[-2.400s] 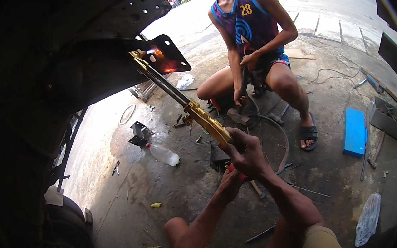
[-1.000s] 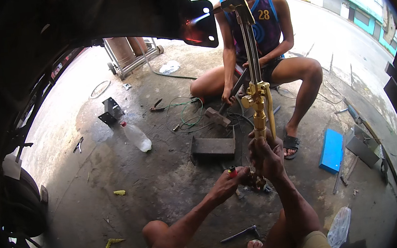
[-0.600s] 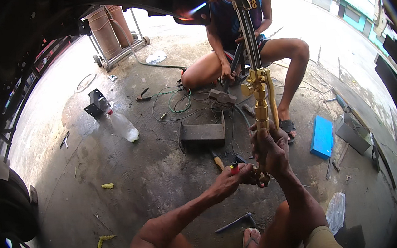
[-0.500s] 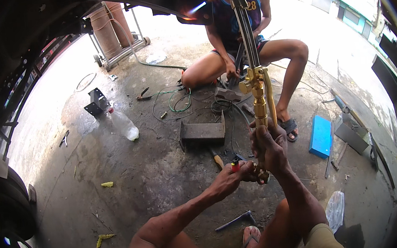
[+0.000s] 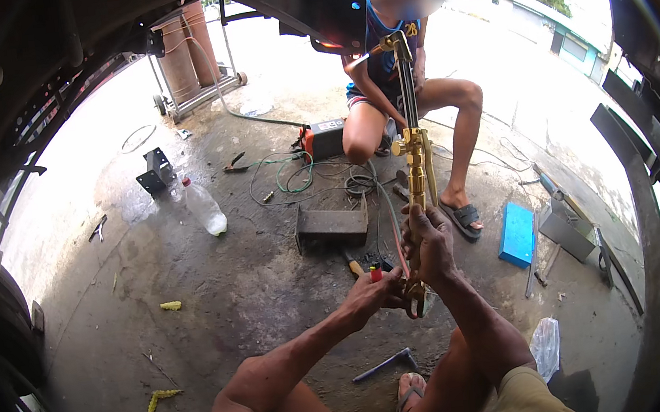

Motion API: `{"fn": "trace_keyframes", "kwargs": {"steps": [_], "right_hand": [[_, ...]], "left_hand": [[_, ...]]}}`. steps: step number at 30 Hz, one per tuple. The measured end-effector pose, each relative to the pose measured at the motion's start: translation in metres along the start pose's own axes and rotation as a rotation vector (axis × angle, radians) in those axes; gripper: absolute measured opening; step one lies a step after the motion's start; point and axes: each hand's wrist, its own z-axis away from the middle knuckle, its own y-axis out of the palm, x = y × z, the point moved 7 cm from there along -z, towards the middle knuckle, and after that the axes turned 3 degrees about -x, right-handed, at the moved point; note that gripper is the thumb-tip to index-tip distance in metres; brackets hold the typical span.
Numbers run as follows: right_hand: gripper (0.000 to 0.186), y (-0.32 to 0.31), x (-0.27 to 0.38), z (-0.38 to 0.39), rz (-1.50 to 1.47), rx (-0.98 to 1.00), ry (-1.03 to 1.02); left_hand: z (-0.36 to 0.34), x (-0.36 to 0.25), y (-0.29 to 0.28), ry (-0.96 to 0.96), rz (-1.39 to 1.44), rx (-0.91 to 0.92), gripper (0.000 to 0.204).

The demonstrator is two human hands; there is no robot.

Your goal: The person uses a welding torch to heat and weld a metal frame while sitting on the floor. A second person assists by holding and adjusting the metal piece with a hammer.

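Note:
My right hand [image 5: 429, 240] grips the handle of a long brass cutting torch [image 5: 419, 155], which stands up in front of me with hoses at its lower end. A thin flame [image 5: 360, 62] comes off its head, just below the black holed metal bracket [image 5: 338, 22] overhead, where a small orange glow shows. My left hand [image 5: 374, 289] holds a small red lighter [image 5: 376, 273], its fingers at the brass fittings at the torch's base.
A co-worker [image 5: 385, 73] crouches beyond the torch beside an orange-black machine [image 5: 323, 137]. Cylinders on a trolley [image 5: 177, 58] stand back left. A steel channel [image 5: 330, 226], bottle [image 5: 202, 202], blue box [image 5: 515, 232], loose tools and cables lie around. A tyre [image 5: 8, 316] is at left.
The torch head has moved lower and slightly left, its flame now below the bracket's holes. The co-worker has leaned forward, and the orange-black machine has come into view.

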Motion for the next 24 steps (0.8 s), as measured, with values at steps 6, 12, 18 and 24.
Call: {"fn": "trace_keyframes", "kwargs": {"steps": [6, 12, 18, 24], "right_hand": [[0.035, 0.006, -0.021, 0.007, -0.008, 0.023, 0.175], [0.035, 0.013, -0.041, 0.008, 0.055, 0.107, 0.302], [0.031, 0.035, -0.043, 0.014, 0.1, 0.153, 0.39], [0.031, 0.046, -0.049, 0.016, 0.064, 0.166, 0.385]], "left_hand": [[0.018, 0.008, -0.007, -0.12, -0.081, -0.031, 0.055], [0.025, 0.018, -0.013, -0.184, -0.145, -0.009, 0.058], [0.03, 0.029, -0.02, -0.198, -0.073, -0.058, 0.057], [0.043, 0.028, -0.03, -0.207, -0.008, -0.094, 0.052]]}}
